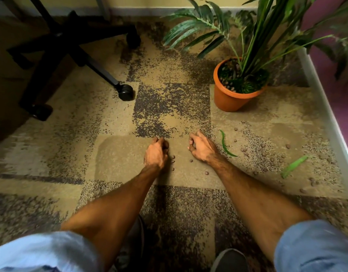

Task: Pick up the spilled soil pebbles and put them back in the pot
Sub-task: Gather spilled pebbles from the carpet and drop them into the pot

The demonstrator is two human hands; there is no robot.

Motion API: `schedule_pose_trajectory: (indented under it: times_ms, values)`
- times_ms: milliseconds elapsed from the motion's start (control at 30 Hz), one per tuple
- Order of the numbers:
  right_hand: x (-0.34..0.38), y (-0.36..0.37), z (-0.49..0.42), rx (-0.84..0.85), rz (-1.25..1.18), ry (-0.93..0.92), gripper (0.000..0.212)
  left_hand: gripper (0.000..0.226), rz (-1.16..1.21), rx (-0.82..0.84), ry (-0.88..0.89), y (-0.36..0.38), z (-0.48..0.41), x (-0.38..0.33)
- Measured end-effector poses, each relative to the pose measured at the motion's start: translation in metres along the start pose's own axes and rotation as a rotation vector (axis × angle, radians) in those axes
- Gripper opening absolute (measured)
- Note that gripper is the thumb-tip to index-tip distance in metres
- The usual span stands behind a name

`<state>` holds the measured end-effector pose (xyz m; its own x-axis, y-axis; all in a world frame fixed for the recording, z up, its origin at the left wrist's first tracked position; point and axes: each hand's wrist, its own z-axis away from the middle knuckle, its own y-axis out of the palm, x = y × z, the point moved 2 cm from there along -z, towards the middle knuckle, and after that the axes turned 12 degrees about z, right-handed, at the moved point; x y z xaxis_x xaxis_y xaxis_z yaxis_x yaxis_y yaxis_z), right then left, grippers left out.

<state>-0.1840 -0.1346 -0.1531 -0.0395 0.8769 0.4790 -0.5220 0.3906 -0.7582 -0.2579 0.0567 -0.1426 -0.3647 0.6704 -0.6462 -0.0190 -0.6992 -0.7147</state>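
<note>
Pebbles (245, 153) lie scattered over the carpet (118, 154), most of them to the right, between the right hand (201, 148) and the white skirting (326, 107), with a handful more near the hands around the middle. Both hands are down at the carpet. The left hand (156, 152) is curled with its fingers bunched toward the floor beside a few pebbles; it looks like a pinch, but whether it has one I cannot tell. The right hand is cupped, fingers bent in, and something dark shows inside the curl, likely gathered pebbles, though that is a guess.

The pot (231, 97) stands upright well apart from the hands, up and to the right, with the plant (253, 36) in it and some pebbles already on its soil. Two loose green leaves, one curved (226, 144) just beside the right wrist and one straight (293, 166) further right, also lie on the floor. An office chair (75, 55) base sits at upper left.

Judging by the spread, the job is at an early or middle stage: many pebbles remain on the right side, a few by the hands, and whatever is held has yet to go to the pot
</note>
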Motion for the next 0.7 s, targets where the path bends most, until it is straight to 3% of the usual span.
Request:
schedule_pose_trajectory:
  times_ms: [67, 133, 200, 267, 300, 400, 467, 700]
  values:
    - [-0.001, -0.004, 0.003, -0.032, 0.249, -0.159, 0.052, 0.045, 0.039, 0.013, 0.014, 0.002, 0.002, 0.0]
    - [-0.013, 0.001, -0.003, -0.028, 0.314, -0.214, 0.041, 0.04, 0.053, 0.045, 0.051, 0.003, 0.003, -0.004]
    - [-0.011, 0.0, 0.009, -0.061, 0.07, -0.251, 0.018, 0.035, 0.027, 0.096, 0.099, 0.006, 0.006, -0.009]
    - [-0.011, 0.003, 0.009, -0.126, -0.128, -0.109, 0.025, 0.031, -0.001, 0.145, 0.135, 0.01, 0.009, -0.014]
    - [-0.01, 0.003, 0.014, -0.103, -0.096, -0.117, 0.026, 0.029, -0.016, 0.16, 0.152, 0.013, 0.011, -0.016]
    - [-0.004, -0.007, 0.018, -0.017, 0.41, -0.275, 0.033, 0.027, -0.053, 0.173, 0.184, 0.021, 0.02, -0.021]
    - [-0.006, -0.011, 0.023, -0.008, 0.585, -0.273, 0.042, 0.026, -0.065, 0.169, 0.193, 0.025, 0.026, -0.023]
    - [0.005, -0.007, 0.04, -0.119, 0.553, -0.269, 0.017, 0.028, -0.104, 0.148, 0.134, 0.018, 0.03, -0.027]
